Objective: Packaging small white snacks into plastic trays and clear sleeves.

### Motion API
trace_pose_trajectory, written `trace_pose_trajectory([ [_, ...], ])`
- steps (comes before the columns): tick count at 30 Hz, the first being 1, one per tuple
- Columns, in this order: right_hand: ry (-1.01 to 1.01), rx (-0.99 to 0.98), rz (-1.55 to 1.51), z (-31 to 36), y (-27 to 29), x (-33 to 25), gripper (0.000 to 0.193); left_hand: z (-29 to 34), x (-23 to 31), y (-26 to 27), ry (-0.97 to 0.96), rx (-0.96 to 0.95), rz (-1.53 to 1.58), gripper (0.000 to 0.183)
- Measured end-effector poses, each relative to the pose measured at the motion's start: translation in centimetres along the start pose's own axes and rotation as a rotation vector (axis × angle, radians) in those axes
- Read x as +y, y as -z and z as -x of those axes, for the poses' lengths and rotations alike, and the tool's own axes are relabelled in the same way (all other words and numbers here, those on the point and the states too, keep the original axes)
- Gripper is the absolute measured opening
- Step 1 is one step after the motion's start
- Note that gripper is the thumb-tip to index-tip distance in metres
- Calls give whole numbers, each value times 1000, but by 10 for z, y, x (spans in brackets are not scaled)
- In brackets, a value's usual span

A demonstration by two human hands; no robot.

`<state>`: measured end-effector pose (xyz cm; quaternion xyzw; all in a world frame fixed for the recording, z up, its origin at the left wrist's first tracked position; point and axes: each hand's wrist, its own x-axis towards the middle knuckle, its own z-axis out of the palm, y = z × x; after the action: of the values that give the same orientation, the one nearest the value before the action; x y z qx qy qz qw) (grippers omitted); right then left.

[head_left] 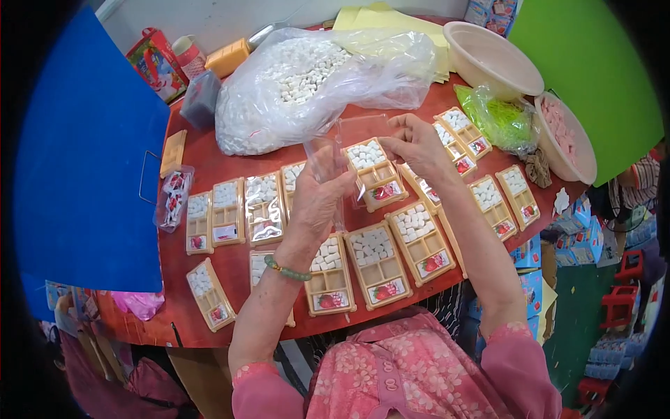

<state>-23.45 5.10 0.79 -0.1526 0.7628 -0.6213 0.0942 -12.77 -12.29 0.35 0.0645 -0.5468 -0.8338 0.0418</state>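
Observation:
My left hand [314, 195], with a green bead bracelet on the wrist, grips thin clear plastic covers, held upright near the middle of the table. My right hand [419, 143] has its thumb and fingers closed at the right edge of a clear plastic cover [361, 127]. Just below and between the hands lies a tan compartment tray [377, 173]. Its far section is full of small white pieces, and a strawberry card sits at its near end. Similar trays stand in rows around it, among them one filled tray [380, 262] nearest me; my forearms hide parts of several.
A big clear bag of white pieces [307, 77] lies at the back. Yellow sheets [398, 28], a pale basin [492, 59], a bowl of pink pieces [562, 133] and a bag of green strands [499, 119] stand to the right. A box of small cards [174, 199] is at left, beside a blue panel [91, 153].

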Motion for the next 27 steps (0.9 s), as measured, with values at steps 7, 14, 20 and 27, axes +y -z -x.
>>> trace_pose_trajectory([
  [7, -66, -32, 184, -17, 4, 38, 33, -6, -7, -8, 197, 69, -139, 36],
  [14, -61, -11, 433, -28, -3, 46, 27, -14, -12, -5, 293, 107, -137, 38],
  [20, 46, 94, 591, -25, -12, 43, 20, -17, -17, -6, 317, 113, -89, 36],
  [27, 279, 149, 808, -24, -21, 53, 15, -18, -22, -3, 309, 122, -115, 39],
])
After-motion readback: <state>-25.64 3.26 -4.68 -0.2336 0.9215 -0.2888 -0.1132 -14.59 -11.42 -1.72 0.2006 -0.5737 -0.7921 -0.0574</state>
